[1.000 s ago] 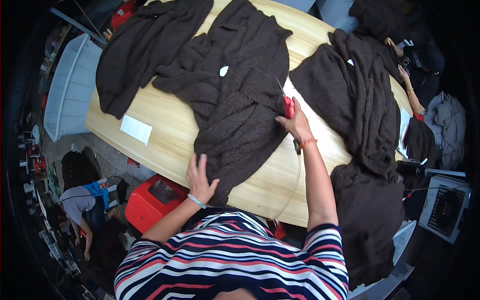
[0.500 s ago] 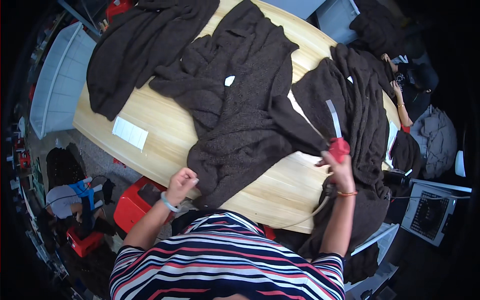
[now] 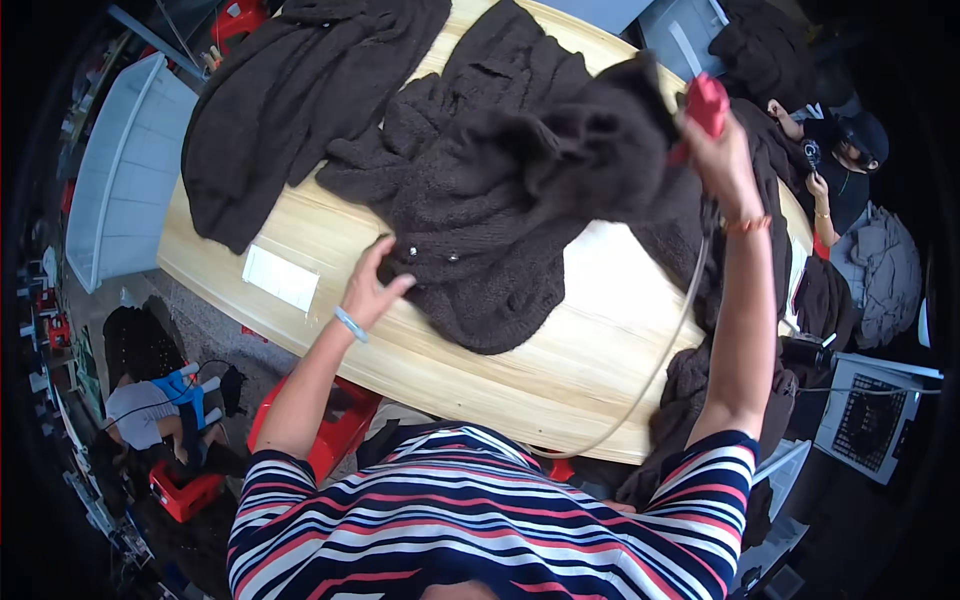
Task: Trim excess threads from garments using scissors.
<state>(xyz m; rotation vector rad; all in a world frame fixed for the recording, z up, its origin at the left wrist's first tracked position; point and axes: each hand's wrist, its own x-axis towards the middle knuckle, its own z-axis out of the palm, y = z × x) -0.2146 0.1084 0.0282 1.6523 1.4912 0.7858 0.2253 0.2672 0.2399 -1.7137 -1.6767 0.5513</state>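
A dark brown knitted cardigan (image 3: 490, 285) lies rumpled across the table, with two small shiny buttons near its lower left part. Its right part is lifted, bunched and blurred by motion. At its left edge my left hand (image 3: 372, 290) has thumb and fingers spread, holding nothing. My right hand (image 3: 725, 168) is raised at the far right, wrapped round a red hand tool (image 3: 707, 103) with a flat pale metal strip and a beige hose or cord (image 3: 665, 365). The lifted knit reaches this hand; whether the fingers also grip it is hidden.
The pale wooden table (image 3: 590, 375) has a white paper label (image 3: 281, 279) near its left edge. Another dark garment (image 3: 290, 115) lies far left, and more (image 3: 690, 390) hang at the right. A co-worker (image 3: 845, 165) is at the right. A red stool (image 3: 335, 430) stands below the near edge.
My right hand has moved up and away with the red tool, and the cardigan's right part has been lifted and folded over. My left hand has opened and moved slightly up.
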